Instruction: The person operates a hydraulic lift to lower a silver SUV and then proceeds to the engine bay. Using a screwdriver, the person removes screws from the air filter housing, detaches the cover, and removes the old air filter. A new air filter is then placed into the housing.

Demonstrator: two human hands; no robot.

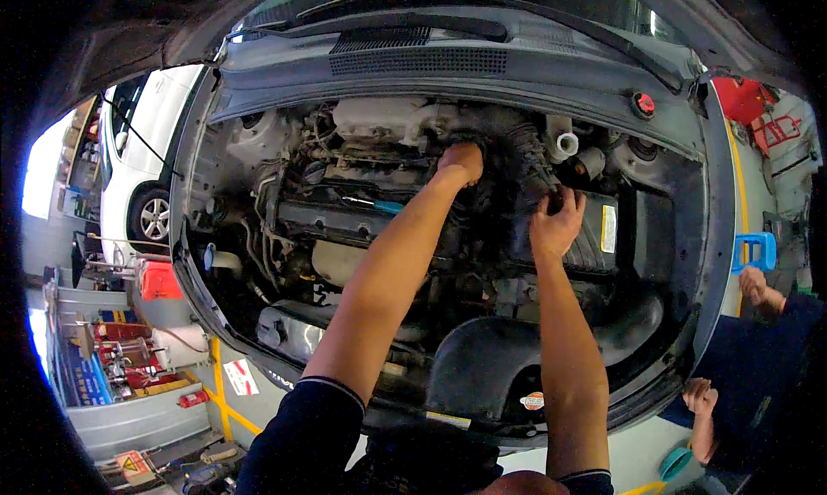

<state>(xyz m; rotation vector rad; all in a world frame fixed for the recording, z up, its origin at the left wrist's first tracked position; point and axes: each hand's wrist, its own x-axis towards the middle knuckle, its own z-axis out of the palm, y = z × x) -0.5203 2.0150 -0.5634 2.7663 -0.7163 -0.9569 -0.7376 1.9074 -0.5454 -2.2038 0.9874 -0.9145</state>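
Both arms reach into the open engine bay of a car. My left hand (463, 161) is curled at the back of the engine, beside the intake manifold (388, 116); its fingertips and whatever they grip are hidden. My right hand (557, 225) rests at the edge of the black air filter box (594, 236), fingers apart and bent, close to the ribbed intake hose (527, 155). On the engine's top cover lies a screwdriver with a blue handle (388, 207), its shaft pointing left.
A black air duct (482, 357) curves across the front. The brake fluid reservoir (565, 144) and a red-capped filler (643, 105) sit behind right. At right stands another person (758, 374), both hands visible. A white car (151, 150) and a tool-filled cart (129, 417) are left.
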